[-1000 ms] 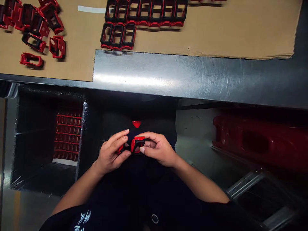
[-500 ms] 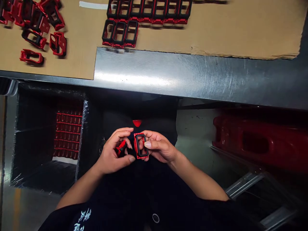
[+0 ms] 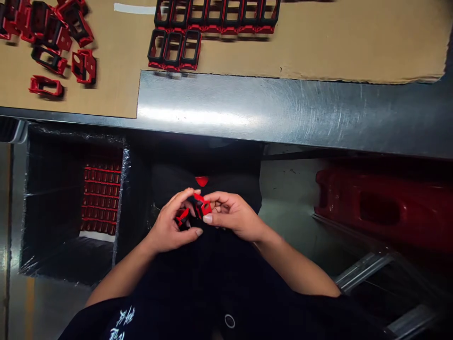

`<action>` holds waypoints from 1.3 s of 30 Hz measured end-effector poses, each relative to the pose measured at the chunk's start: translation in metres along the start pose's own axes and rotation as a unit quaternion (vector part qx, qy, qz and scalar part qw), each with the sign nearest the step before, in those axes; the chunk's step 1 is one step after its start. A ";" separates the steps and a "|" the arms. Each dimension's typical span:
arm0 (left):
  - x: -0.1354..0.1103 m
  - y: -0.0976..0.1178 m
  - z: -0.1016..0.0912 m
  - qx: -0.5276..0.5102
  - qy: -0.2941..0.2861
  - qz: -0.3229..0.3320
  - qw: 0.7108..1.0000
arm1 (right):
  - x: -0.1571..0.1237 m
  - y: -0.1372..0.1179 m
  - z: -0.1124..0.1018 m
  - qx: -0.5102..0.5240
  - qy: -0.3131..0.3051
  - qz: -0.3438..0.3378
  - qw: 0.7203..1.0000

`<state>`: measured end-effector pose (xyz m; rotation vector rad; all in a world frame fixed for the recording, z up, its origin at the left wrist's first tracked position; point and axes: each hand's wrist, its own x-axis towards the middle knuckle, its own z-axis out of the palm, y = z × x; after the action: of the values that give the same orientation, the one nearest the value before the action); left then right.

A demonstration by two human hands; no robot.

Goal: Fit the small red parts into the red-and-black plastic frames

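Both my hands meet over my lap, below the metal table edge. My left hand (image 3: 171,225) is curled around a small red piece (image 3: 182,216). My right hand (image 3: 230,215) pinches a red and black rectangular frame (image 3: 202,206), turned edge-on between thumb and fingers. The two parts nearly touch between my fingertips. On the cardboard sheet (image 3: 318,38) above, finished red and black frames (image 3: 215,14) stand in neat rows, with a shorter row (image 3: 174,49) in front. A loose heap of the same frames (image 3: 53,38) lies at the upper left.
A bare steel table strip (image 3: 283,113) runs across the middle. Under the table to the left stands a plastic-lined box (image 3: 53,208) holding stacked red parts (image 3: 101,198). A red plastic crate (image 3: 385,208) sits at the right, with a metal frame (image 3: 368,274) below it.
My right hand has turned the frame from face-up to edge-on and brought it against the piece in my left hand. The hands closed together.
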<state>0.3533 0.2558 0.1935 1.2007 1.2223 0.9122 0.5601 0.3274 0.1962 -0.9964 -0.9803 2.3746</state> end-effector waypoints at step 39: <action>-0.002 -0.005 -0.001 0.359 0.108 0.388 0.842 | -0.004 -0.020 0.022 -0.262 0.082 0.009 0.962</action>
<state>0.3512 0.2528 0.1890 2.3615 1.3110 1.2336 0.5486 0.3290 0.2237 -1.3603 -1.5809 2.0375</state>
